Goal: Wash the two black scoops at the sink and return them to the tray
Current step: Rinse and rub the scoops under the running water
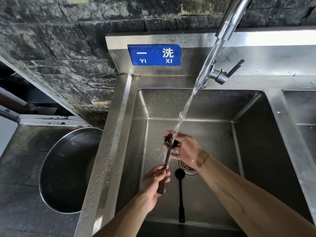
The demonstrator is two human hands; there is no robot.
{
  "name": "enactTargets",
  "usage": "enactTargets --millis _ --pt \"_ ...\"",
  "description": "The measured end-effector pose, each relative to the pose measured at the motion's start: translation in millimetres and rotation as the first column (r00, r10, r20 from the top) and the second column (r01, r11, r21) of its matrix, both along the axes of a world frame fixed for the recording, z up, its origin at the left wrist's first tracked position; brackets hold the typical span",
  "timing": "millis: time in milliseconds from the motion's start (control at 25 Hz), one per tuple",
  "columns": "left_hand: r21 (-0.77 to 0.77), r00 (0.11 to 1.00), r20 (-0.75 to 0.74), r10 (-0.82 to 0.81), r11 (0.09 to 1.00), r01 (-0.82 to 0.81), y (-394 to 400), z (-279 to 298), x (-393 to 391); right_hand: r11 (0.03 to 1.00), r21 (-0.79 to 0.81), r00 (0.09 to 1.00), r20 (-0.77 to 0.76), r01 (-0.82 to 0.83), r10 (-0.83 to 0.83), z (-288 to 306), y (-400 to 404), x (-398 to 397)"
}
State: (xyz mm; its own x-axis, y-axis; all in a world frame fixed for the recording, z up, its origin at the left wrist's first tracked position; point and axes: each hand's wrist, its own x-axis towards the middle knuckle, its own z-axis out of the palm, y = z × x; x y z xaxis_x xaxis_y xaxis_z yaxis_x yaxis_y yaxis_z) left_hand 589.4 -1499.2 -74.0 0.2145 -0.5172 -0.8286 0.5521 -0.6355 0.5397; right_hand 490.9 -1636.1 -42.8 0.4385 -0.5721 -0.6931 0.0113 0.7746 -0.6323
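Over the steel sink, one black scoop is held under the running water. My left hand grips its handle low down. My right hand curls around the scoop's bowl, where the stream from the tap lands. A second black scoop lies flat on the sink floor, bowl next to the drain, handle pointing toward me. No tray is in view.
A big steel bowl sits on the dark counter left of the sink. A blue sign is fixed to the splashback. The tap lever points right. A second basin lies at the right.
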Motion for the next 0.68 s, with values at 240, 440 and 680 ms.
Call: enactTargets --millis 240,440,680 --pt "-0.12 0.995 -0.098 0.002 0.993 -0.014 -51.1 22.2 12.3 0.977 -0.208 0.999 -0.002 -0.043 0.043 50.7 -49.7 7.6" --pt "-0.218 0.99 -0.137 -0.034 0.976 0.003 -81.3 35.2 16.4 0.951 -0.31 1.0 -0.025 -0.021 0.014 79.0 -76.6 10.0" --pt "-0.181 0.994 0.006 -0.109 0.977 0.108 -57.7 24.1 6.6 0.953 -0.297 0.996 -0.077 -0.067 0.047 54.9 -61.8 -4.4"
